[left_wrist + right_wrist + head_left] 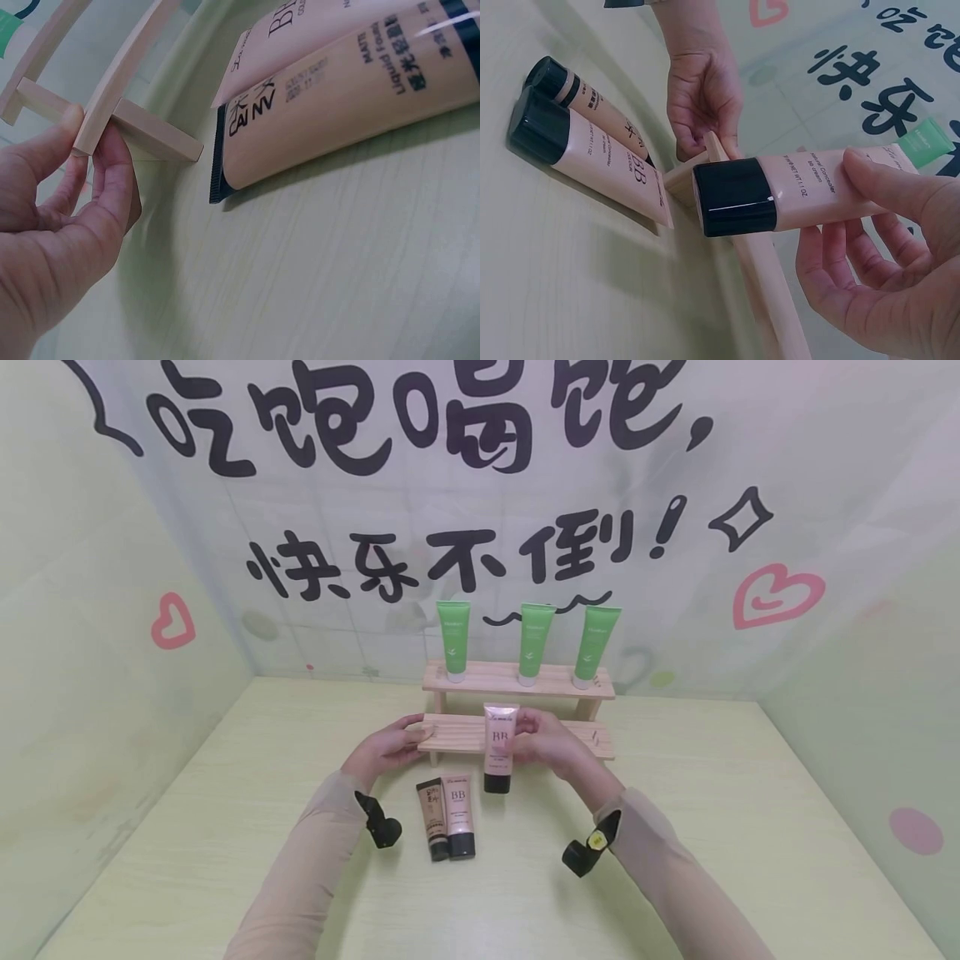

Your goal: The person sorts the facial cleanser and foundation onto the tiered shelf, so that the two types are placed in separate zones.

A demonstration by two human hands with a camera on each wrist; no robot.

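Observation:
My right hand [551,745] grips a pink BB cream tube [498,747], black cap down, in front of the lower step of a wooden two-step stand [465,733]. In the right wrist view, thumb and fingers hold the tube [817,189] from its two sides. At the step's left end my left hand [386,749] pinches the board; the left wrist view shows the thumb above and fingers below it. On the table before the stand lie a second pink BB cream tube [458,814] and a tan liquid foundation tube [432,818], side by side.
Three green tubes stand caps down on the upper step: a left one [453,641], a middle one [536,643] and a right one [596,646]. Behind the stand hangs a white cloth [360,635] with black lettering. The pale table [675,827] extends around both arms.

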